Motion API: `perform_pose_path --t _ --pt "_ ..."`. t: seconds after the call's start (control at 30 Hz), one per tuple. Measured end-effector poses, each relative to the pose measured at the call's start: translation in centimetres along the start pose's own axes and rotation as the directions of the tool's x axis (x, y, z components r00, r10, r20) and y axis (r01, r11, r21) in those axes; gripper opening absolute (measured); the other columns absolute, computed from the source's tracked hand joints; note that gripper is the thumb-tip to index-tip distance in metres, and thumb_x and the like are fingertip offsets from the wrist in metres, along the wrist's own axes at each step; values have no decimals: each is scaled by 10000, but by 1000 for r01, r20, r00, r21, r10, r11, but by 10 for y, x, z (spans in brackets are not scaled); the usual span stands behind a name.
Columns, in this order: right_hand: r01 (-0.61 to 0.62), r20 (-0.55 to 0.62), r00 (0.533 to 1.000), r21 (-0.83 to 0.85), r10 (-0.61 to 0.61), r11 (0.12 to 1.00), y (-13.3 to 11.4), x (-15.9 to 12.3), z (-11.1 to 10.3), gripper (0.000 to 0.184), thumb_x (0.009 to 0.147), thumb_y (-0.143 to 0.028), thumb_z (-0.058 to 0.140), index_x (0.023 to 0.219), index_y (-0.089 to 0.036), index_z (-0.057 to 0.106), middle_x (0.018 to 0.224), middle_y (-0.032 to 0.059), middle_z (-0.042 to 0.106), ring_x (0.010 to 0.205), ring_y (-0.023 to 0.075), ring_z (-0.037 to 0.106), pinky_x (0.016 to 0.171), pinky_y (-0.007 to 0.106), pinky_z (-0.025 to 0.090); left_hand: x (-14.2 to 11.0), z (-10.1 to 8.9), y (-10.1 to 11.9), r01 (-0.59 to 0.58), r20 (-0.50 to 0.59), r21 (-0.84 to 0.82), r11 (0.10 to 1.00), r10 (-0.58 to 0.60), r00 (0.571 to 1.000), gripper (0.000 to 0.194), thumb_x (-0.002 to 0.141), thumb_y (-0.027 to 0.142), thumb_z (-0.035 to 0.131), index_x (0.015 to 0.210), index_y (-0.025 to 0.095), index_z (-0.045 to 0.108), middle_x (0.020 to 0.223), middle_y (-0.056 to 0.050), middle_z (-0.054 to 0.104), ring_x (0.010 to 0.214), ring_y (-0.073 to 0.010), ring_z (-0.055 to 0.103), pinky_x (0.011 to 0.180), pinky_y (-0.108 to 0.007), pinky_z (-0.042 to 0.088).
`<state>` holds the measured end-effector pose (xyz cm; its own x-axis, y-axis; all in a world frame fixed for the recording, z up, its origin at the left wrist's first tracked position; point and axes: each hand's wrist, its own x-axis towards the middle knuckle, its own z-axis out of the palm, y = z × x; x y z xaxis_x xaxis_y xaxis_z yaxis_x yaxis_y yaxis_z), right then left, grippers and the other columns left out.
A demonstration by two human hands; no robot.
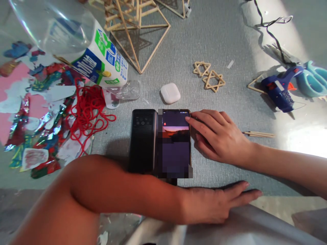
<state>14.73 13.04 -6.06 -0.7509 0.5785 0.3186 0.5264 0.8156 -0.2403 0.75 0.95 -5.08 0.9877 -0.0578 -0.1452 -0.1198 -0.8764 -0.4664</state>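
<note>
A phone (pixel 176 143) with a lit screen lies in an opened black case (pixel 142 139) on the grey table. My right hand (pixel 217 134) rests beside its right edge, fingers stretched out, with the fingertips touching the phone's top right corner. My left hand (pixel 217 204) lies flat at the table's near edge, fingers extended, with the forearm crossing in front of the phone. Neither hand holds anything.
A white earbud case (pixel 170 93) lies behind the phone. Two stick stars (pixel 208 76), a stick frame (pixel 135 30), a blue glue gun (pixel 279 86), loose sticks (pixel 258 134), red yarn (pixel 88 105), a tipped plastic bottle (pixel 84 44) and coloured paper scraps (pixel 33 112) lie around.
</note>
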Motion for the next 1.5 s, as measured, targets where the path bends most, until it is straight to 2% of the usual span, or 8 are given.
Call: perform_pose_path --t 0.13,0.5,0.67,0.77,0.9,1.07,1.33,1.5 --pt "-27 18 999 -25 28 999 -1 1 1 620 1055 -247 532 1658 -135 440 1491 214 667 1330 381 635 987 551 565 4 1 6 6 -9 -14 1000 -6 1000 650 908 161 220 1117 317 815 1818 16 417 1708 -194 283 1433 -507 286" --pt "-13 13 1000 -42 14 999 -1 1 1 573 1062 -253 519 1609 -86 489 1483 220 671 1301 375 632 961 537 570 2 4 16 154 -11 -79 985 -155 988 554 943 289 291 606 342 727 1828 103 375 1706 -172 332 1443 -475 215" --pt "4 10 1000 -57 -4 998 -1 1 0 556 1062 -242 527 1585 -53 517 1474 229 675 1290 373 632 959 530 573 3 6 20 160 -21 -75 984 -162 987 518 931 294 315 613 335 723 1819 115 390 1741 -202 248 1451 -566 185" --pt "4 10 1000 -66 -3 998 -1 2 0 553 1062 -241 529 1582 -50 525 1474 221 677 1290 369 634 968 518 570 3 7 20 171 -29 -85 982 -174 984 511 927 272 319 705 359 770 1807 126 412 1732 -176 268 1446 -545 197" --pt "7 15 1000 -78 -6 997 0 1 0 556 1065 -251 525 1583 -50 525 1471 212 678 1291 367 639 973 504 565 0 8 16 158 -69 -137 978 -168 983 532 931 271 308 956 417 819 1792 124 443 1712 -152 309 1445 -513 216" --pt "2 14 1000 -73 -1 997 -1 1 0 549 1072 -253 518 1586 -60 523 1472 208 679 1293 362 642 974 502 566 -1 8 14 145 -67 -171 975 -158 985 610 954 247 300 1296 514 728 1788 140 445 1702 -133 321 1448 -526 190" --pt "8 9 1000 -68 -7 998 -1 1 1 552 1065 -248 524 1579 -48 528 1479 220 675 1298 376 637 966 519 575 4 9 18 119 -77 -91 989 -126 989 505 922 265 308 753 335 779 1769 105 481 1726 -207 288 1437 -536 254" --pt "-5 12 1000 -36 6 999 0 1 1 565 1059 -244 531 1594 -61 516 1481 231 673 1308 379 633 967 541 578 2 9 17 131 -84 -117 984 -141 986 507 930 254 306 826 359 791 1758 127 494 1721 -185 294 1438 -537 246"
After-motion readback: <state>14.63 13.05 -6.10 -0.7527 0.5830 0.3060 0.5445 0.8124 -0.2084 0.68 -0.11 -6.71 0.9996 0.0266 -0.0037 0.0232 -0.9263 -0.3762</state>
